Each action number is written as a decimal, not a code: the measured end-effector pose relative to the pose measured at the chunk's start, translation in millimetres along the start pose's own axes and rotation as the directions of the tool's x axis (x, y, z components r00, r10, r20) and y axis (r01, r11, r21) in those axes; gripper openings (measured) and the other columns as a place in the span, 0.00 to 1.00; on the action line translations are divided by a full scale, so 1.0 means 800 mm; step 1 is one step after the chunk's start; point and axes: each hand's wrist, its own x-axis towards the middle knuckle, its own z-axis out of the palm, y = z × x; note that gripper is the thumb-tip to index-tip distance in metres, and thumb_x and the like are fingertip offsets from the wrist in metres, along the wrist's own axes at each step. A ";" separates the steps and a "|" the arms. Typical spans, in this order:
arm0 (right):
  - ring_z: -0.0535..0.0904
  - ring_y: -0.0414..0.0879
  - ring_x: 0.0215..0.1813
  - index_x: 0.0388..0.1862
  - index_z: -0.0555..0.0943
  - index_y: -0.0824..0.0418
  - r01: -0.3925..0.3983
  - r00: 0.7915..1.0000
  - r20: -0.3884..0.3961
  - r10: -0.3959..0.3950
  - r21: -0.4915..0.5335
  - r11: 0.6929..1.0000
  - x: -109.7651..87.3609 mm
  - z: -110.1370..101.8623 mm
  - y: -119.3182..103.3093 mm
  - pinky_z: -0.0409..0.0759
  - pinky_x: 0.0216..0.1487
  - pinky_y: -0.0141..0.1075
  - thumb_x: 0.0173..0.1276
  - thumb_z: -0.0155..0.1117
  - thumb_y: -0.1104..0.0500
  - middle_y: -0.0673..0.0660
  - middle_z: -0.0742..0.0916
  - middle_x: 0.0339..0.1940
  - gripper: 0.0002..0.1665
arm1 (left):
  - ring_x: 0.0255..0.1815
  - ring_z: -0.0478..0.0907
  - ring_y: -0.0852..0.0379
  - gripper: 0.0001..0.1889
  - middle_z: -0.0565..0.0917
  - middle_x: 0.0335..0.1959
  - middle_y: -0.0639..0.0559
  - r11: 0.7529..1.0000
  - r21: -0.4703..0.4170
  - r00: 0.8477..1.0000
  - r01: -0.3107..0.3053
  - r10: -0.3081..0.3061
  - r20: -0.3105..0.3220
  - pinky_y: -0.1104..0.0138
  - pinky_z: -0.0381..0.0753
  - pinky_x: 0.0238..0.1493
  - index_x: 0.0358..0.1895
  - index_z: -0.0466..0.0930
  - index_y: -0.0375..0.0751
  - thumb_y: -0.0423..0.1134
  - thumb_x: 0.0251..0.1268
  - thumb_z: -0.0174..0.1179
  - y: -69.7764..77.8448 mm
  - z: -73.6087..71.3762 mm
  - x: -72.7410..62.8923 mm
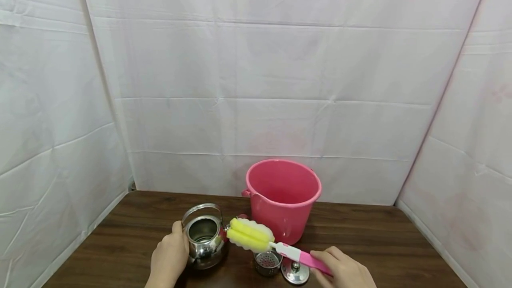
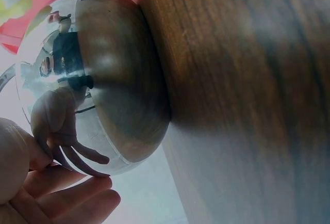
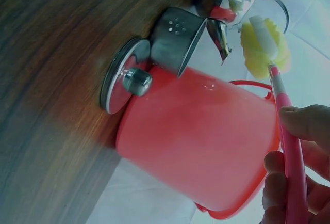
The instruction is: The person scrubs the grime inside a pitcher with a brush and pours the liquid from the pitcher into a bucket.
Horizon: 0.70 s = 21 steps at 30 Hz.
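Where white cloth [image 1: 44, 123] hangs down the left side, the brown wooden table [image 1: 100, 248] begins, and the left hand [image 1: 170, 252] comes over its near edge with the fingers bent in at the kettle [image 1: 206, 252], gripping it by the lower left end of its arched handle [image 1: 202, 207]. The kettle is shiny metal and stands upright on the table, its round mouth uncovered and its spout [image 3: 219, 41] pointing to the right. Just right of it, a brush [image 1: 288, 251] is held in the air, its yellow and white sponge head [image 1: 252, 235] turned towards the kettle; from the right wrist, a gap shows between that head and the spout. Below the brush, a perforated metal strainer [image 1: 268, 260] stands on the table, with a tall pink bucket [image 1: 286, 217] upright behind it. A round metal lid [image 1: 294, 276] lies beside the strainer, knob up, partly under the line of the brush. Farthest right, the right hand [image 1: 344, 268] has thumb and fingers wrapped about the brush's pink grip [image 1: 314, 262].
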 end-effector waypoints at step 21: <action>0.62 0.21 0.23 0.31 0.85 0.45 -0.080 0.997 -0.011 0.080 0.015 0.997 -0.021 0.000 0.009 0.61 0.20 0.18 0.30 0.83 0.57 0.33 0.75 0.24 0.23 | 0.16 0.78 0.40 0.10 0.79 0.18 0.35 1.000 0.003 1.000 0.017 -0.017 -0.003 0.55 0.68 0.10 0.45 0.67 0.27 0.31 0.67 0.49 0.001 0.002 0.000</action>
